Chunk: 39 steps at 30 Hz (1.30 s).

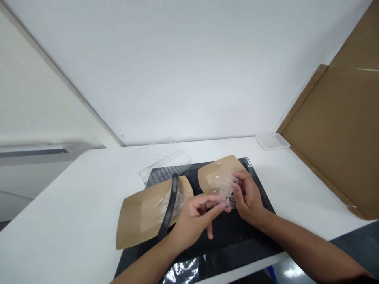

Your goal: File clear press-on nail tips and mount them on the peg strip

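Observation:
Both hands hold a strip of clear plastic nail tips above the black mat. My left hand pinches its near end between thumb and fingers. At the far end, my right hand grips it with thumb and fingertips. Beneath and behind the strip lies a brown paper sheet with small clear pieces on it. Left of my left hand, a second brown sheet bears more clear plastic pieces. Across that sheet rests a curved black nail file.
A clear plastic case with nail-shaped slots lies at the back left. The black mat covers part of the white table. A translucent lid or shallow box sits at the back right, beside a large cardboard panel.

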Available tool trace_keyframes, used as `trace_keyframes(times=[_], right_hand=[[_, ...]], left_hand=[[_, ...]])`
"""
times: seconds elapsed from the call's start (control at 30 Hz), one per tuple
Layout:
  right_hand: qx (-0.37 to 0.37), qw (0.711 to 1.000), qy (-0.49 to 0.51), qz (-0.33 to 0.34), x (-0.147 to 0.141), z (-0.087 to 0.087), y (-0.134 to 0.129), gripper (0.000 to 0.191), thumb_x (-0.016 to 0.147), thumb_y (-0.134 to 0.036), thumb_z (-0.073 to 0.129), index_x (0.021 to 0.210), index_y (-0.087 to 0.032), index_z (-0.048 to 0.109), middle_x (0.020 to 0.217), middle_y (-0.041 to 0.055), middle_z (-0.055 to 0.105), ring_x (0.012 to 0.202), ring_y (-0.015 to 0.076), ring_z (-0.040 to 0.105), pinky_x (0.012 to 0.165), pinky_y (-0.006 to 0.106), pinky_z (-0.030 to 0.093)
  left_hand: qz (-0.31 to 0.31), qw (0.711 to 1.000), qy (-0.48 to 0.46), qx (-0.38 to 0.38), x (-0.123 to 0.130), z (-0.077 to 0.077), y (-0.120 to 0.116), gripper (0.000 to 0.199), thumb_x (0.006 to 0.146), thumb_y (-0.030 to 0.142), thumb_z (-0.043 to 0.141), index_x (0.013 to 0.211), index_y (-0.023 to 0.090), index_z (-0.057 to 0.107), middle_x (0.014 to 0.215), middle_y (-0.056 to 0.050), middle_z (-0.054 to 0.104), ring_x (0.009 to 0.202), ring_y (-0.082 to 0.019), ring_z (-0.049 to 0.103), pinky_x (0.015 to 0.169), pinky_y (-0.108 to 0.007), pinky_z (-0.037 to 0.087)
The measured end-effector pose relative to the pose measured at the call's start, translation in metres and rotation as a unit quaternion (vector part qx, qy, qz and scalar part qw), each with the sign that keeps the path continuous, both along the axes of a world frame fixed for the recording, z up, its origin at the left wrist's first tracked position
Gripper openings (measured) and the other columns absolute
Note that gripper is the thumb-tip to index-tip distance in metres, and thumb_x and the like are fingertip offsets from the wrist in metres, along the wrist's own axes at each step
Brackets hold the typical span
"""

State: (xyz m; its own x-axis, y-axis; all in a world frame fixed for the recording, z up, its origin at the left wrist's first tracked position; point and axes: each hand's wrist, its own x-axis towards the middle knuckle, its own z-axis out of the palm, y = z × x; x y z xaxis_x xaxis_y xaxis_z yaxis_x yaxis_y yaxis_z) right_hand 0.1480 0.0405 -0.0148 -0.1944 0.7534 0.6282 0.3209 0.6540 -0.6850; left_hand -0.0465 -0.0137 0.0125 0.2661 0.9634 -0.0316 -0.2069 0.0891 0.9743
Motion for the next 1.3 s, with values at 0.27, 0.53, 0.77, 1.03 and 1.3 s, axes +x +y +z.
trace_keyframes(times=[0.27,0.53,0.77,1.03,1.3], right_hand=[[0.021,1.000,0.000,-0.014,0.000,0.006,0.000,0.023,0.104,-0.027,0.058,0.126,-0.023,0.057,0.108,0.0069,0.061,0.088,0.0183,0.066,0.075,0.032,0.059],[0.050,0.998,-0.003,-0.027,0.001,0.007,0.000,0.027,0.100,-0.024,0.063,0.127,-0.024,0.059,0.106,0.0059,0.060,0.085,0.0174,0.063,0.068,0.030,0.056],[0.056,0.997,-0.006,-0.045,0.001,0.007,0.000,0.025,0.101,-0.026,0.063,0.125,-0.023,0.058,0.104,0.0069,0.061,0.082,0.0186,0.062,0.065,0.032,0.055],[0.054,0.998,-0.004,-0.023,0.004,0.008,0.001,0.029,0.100,-0.030,0.064,0.127,-0.024,0.057,0.107,0.0071,0.061,0.090,0.0203,0.064,0.074,0.035,0.058],[0.050,0.998,-0.017,-0.039,0.004,0.008,0.002,0.031,0.099,-0.033,0.067,0.127,-0.023,0.057,0.105,0.0068,0.063,0.083,0.0192,0.063,0.068,0.034,0.057]], left_hand=[[0.059,0.998,0.000,0.026,0.003,-0.006,0.003,0.033,0.085,0.042,0.085,0.101,0.014,0.083,0.085,-0.014,0.084,0.074,-0.025,0.082,0.044,-0.019,0.058],[0.117,0.992,0.009,0.046,0.002,-0.010,0.004,0.029,0.083,0.040,0.087,0.093,0.013,0.084,0.083,-0.014,0.084,0.057,-0.018,0.075,0.047,-0.021,0.057],[0.103,0.993,0.031,0.055,0.002,-0.008,0.001,0.028,0.082,0.038,0.088,0.096,0.014,0.085,0.088,-0.012,0.084,0.049,-0.012,0.065,0.048,-0.022,0.057],[0.117,0.990,0.028,0.068,0.000,-0.014,0.003,0.020,0.087,0.033,0.084,0.098,0.016,0.084,0.087,-0.009,0.084,0.047,-0.010,0.065,0.047,-0.019,0.056],[0.134,0.988,0.028,0.073,0.001,-0.010,0.003,0.020,0.086,0.033,0.085,0.096,0.015,0.084,0.086,-0.009,0.083,0.046,-0.010,0.066,0.047,-0.021,0.057]])
